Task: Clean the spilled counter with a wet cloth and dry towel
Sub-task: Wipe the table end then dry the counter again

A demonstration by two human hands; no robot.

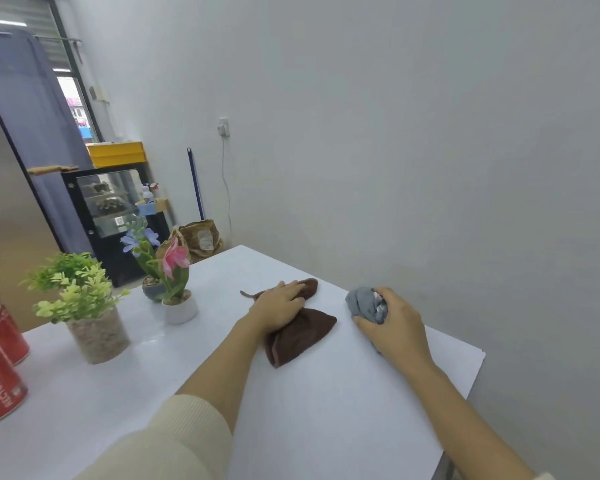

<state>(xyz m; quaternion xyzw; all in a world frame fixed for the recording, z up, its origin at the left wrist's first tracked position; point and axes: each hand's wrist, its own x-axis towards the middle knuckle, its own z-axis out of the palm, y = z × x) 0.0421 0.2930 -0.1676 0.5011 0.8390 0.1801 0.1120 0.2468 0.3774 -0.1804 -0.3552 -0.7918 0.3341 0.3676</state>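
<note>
Both hands on cloths, white counter.
Left hand flat, fingers mostly straight, pressing the brown towel mid-counter; right hand curled around the bunched grey cloth near the wall-side edge.

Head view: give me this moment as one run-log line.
left hand: pressing brown cloth | right hand: grip on bunched grey cloth | both on white counter | spill: not visible

Plain grey wall, black glass display cabinet (yellow crates on top), blue curtain, bright window
</note>
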